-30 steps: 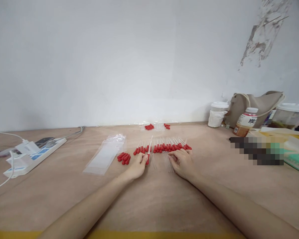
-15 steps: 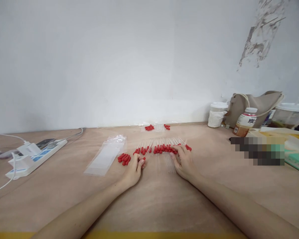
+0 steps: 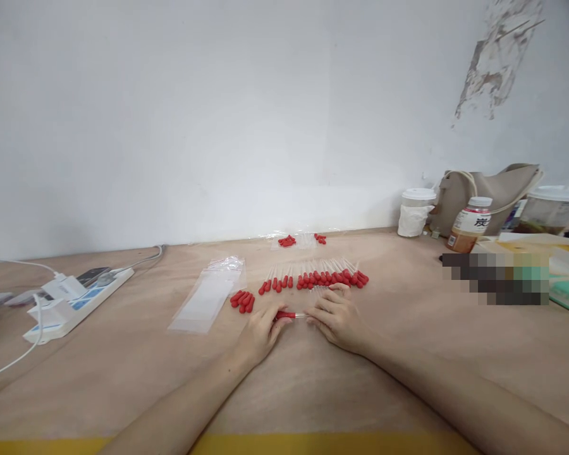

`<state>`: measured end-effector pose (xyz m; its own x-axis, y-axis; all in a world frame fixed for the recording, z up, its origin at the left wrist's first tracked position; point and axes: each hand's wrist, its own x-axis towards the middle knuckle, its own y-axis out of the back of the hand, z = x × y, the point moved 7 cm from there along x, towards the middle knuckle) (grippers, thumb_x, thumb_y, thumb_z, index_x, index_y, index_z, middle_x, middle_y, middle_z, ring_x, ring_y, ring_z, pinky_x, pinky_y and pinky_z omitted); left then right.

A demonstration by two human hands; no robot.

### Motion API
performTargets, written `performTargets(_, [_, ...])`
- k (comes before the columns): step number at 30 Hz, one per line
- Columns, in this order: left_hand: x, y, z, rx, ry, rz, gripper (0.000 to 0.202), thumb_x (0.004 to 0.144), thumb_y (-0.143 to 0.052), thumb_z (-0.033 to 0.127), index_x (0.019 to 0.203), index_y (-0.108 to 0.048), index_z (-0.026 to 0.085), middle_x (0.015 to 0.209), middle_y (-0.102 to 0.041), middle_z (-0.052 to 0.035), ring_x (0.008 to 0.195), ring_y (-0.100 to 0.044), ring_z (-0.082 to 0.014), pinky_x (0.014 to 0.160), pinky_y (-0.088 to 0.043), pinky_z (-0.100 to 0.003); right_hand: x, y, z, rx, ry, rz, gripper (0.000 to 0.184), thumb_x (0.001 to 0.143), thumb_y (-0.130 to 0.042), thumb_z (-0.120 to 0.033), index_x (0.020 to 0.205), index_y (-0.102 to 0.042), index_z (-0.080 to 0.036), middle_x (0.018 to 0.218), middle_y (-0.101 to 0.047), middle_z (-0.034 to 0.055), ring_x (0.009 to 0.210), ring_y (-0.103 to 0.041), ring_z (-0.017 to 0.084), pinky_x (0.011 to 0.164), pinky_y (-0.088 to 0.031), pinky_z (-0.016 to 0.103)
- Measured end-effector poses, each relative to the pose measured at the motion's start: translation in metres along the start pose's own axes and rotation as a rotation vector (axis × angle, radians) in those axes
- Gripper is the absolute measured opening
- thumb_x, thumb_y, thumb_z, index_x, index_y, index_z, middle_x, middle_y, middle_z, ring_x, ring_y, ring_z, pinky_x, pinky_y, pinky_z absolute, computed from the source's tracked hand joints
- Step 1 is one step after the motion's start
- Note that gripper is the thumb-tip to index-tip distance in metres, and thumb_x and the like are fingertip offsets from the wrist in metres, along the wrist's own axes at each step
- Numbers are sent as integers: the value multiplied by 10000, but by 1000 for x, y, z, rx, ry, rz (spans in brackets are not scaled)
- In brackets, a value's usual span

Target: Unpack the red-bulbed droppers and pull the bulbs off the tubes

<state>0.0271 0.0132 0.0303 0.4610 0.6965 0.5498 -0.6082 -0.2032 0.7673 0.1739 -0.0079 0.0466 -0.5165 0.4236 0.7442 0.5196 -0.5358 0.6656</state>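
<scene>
My left hand point(image 3: 260, 332) pinches the red bulb of a dropper point(image 3: 290, 315) that lies sideways between both hands. My right hand point(image 3: 334, 315) pinches the clear glass tube end of that same dropper. Just beyond the hands a row of several red-bulbed glass droppers point(image 3: 329, 277) lies on the tan table point(image 3: 313, 392). A small heap of loose red bulbs point(image 3: 243, 300) sits left of the row. Clear glass tubes point(image 3: 320, 291) lie in front of the row, partly hidden by my right hand.
Clear plastic bags point(image 3: 208, 296) lie left of the bulbs. A white power strip point(image 3: 78, 302) with plugs and cables is at far left. More red bulbs point(image 3: 287, 241) sit in plastic by the wall. Cups, a drink bottle point(image 3: 469, 224), a beige bag point(image 3: 488, 196) and boxes crowd the right.
My left hand brought a red bulb back from the row toward me, and my right hand drew back with a glass tube. Both now meet on one dropper between them.
</scene>
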Motion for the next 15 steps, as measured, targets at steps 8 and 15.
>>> performTargets(8, [0, -3, 12, 67, -102, -76, 257, 886, -376, 271, 719, -546, 175, 707, -511, -30, 658, -497, -134, 608, -399, -238, -4, 1, -3, 37, 58, -9, 251, 861, -414, -231, 698, -602, -196, 572, -515, -19, 658, -409, 114, 808, -238, 336])
performTargets(15, [-2, -2, 19, 77, -205, -81, 230, 881, -359, 181, 739, -540, 163, 672, -493, -31, 668, -463, -144, 609, -373, -246, -10, 0, -2, 52, 93, 26, 237, 839, -447, -215, 629, -548, -171, 550, -498, -21, 647, -391, 113, 769, -245, 325])
